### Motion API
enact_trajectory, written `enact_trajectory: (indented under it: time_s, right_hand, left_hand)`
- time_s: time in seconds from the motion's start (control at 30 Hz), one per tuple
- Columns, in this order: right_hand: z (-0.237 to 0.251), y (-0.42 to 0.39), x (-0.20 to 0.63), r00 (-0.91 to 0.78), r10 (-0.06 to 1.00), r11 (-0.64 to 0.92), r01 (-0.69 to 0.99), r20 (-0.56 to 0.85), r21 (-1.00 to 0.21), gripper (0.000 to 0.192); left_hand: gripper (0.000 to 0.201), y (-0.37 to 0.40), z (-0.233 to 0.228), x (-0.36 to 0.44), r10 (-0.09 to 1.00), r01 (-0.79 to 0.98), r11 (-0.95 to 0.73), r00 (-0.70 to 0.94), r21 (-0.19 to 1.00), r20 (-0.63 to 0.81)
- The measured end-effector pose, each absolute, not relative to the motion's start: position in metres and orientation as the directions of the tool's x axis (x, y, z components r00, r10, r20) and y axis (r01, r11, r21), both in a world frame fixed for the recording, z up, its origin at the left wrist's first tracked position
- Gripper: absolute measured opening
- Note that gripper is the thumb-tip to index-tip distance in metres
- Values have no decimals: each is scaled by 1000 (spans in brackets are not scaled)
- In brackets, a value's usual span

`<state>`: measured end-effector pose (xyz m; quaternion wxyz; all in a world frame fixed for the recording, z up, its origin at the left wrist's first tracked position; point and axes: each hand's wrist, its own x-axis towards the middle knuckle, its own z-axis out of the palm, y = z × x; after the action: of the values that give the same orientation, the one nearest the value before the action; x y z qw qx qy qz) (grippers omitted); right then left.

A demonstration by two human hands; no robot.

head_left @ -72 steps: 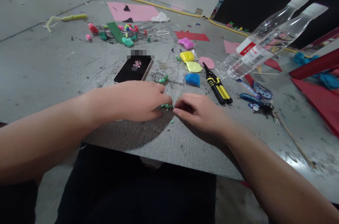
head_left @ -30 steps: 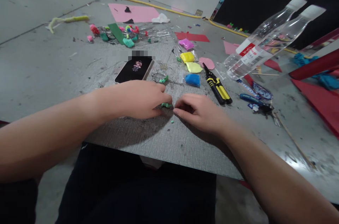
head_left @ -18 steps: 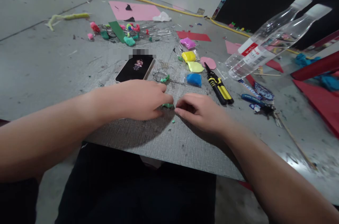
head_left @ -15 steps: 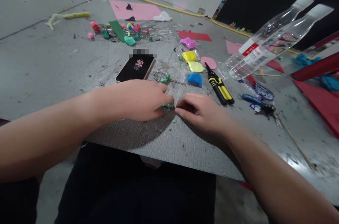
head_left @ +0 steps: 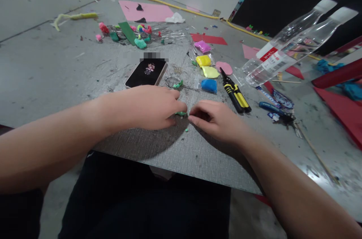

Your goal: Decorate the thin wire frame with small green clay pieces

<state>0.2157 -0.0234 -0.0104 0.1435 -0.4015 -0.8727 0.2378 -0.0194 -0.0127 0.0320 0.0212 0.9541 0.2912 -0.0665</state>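
Note:
A small lump of green clay (head_left: 181, 113) lies on the grey table between my two hands. My left hand (head_left: 155, 107) reaches over it from the left, fingers curled down and closed around it, partly hiding it. At the clay's right end, the thumb and forefinger of my right hand (head_left: 215, 119) are pinched together; whatever they hold is too small to make out. Just beyond my fingers lies a wire loop (head_left: 171, 81) with green clay bits (head_left: 178, 85) on its twisted stem. A tiny green crumb (head_left: 186, 130) sits nearer to me.
A phone (head_left: 147, 73) lies beyond my left hand. To the right are a blue clay packet (head_left: 209, 86), yellow packet (head_left: 203, 60), black-and-yellow pliers (head_left: 236, 95), keys (head_left: 287, 118) and two clear bottles (head_left: 271, 56). Farther back sit wires with coloured clay (head_left: 169, 34) and pink paper (head_left: 152, 11).
The view has shifted very slightly. Both hands keep almost the same pose around the green clay, and nothing else has visibly moved.

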Motion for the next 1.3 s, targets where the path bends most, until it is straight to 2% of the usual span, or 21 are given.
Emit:
enact_trajectory:
  time_s: [1.3]
  right_hand:
    - [-12, -23, 216, -640, 765, 576, 635, 65, -515, 17]
  left_hand:
    - [27, -13, 32, -18, 552, 559, -829, 821, 5, -145]
